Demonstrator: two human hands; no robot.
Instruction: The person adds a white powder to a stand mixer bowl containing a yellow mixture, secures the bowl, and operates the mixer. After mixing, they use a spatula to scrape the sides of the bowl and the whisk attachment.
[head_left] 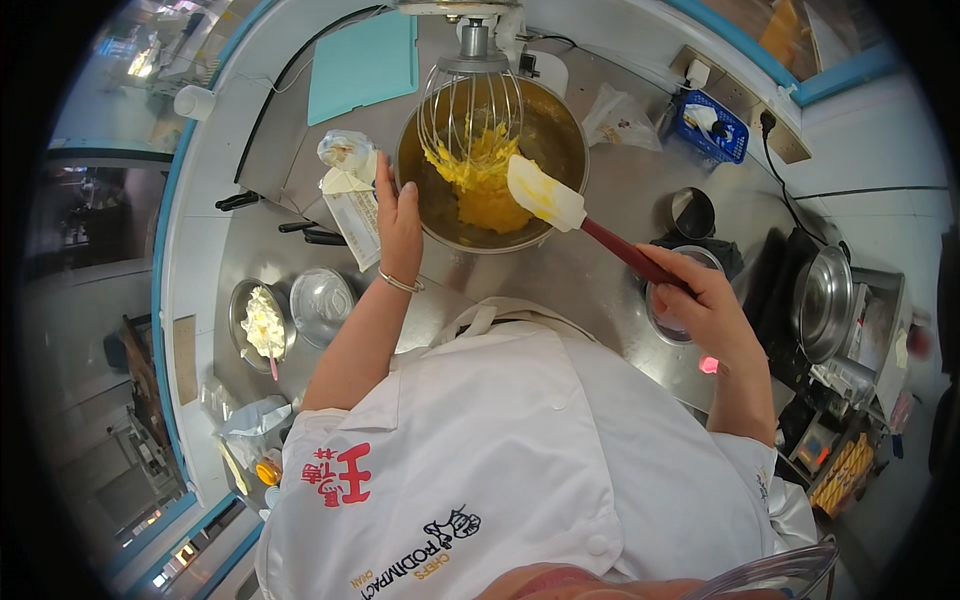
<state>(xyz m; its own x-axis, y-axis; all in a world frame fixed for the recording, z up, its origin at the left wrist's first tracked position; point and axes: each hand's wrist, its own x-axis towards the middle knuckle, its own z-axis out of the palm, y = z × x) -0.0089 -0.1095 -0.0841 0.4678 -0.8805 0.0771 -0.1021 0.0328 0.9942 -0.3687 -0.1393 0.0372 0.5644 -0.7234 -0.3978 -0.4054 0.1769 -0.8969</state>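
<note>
My right hand (705, 300) is closed around the dark red handle of a spatula (625, 252). Its white blade, smeared with yellow, reaches over the right front rim of a metal mixing bowl (562, 120). My left hand (400, 235) rests against the bowl's left side, fingers stretched out and holding nothing. A wire whisk attachment (470, 100) hangs from the mixer head (455, 8) into the bowl. Thick yellow mixture (490, 207) clings to the lower whisk wires and lies in the bowl beneath them.
Left of the bowl lies a white carton (352, 225). Further left stand a bowl of pale creamy pieces (262, 322) and a clear container (322, 305). A teal board (363, 68) lies at the back. Rightward are a blue basket (735, 140), a small metal cup (692, 213) and a metal pan (823, 305).
</note>
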